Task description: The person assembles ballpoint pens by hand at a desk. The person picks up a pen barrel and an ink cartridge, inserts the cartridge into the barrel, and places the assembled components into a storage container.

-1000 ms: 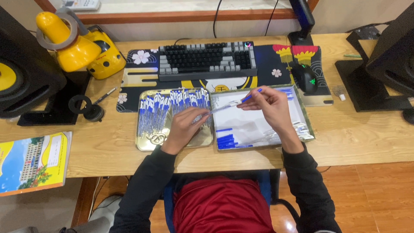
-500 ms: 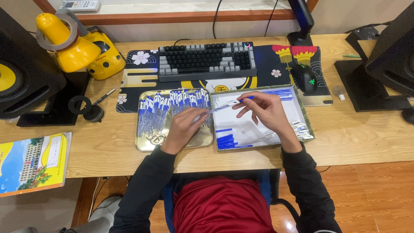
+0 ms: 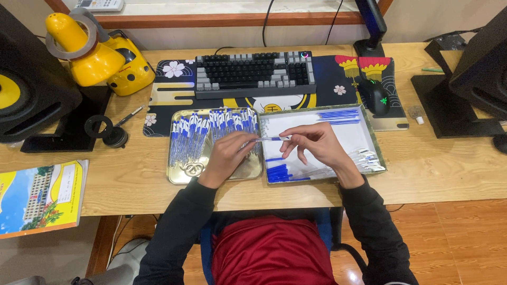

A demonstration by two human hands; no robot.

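My left hand (image 3: 228, 156) rests over the right side of a metal tray (image 3: 182, 171) filled with several blue-capped pens (image 3: 191, 132). My right hand (image 3: 312, 145) is above a white-lined tray (image 3: 369, 134). A thin blue and clear pen (image 3: 270, 139) lies level between the fingertips of both hands, over the gap between the trays. In the white tray, blue parts (image 3: 338, 115) lie at the far edge, blue caps (image 3: 277, 172) at the near left, and clear barrels (image 3: 365, 158) at the right.
A keyboard (image 3: 253, 74) and a black mouse (image 3: 376, 96) sit on a patterned desk mat behind the trays. Black speakers (image 3: 31, 89) stand at both sides, with a yellow lamp-like object (image 3: 97, 55) at the back left. A yellow-edged booklet (image 3: 39, 198) lies at the near left.
My right hand has come down and left from the white tray's far side to meet my left hand. The pen is now held level between both hands.
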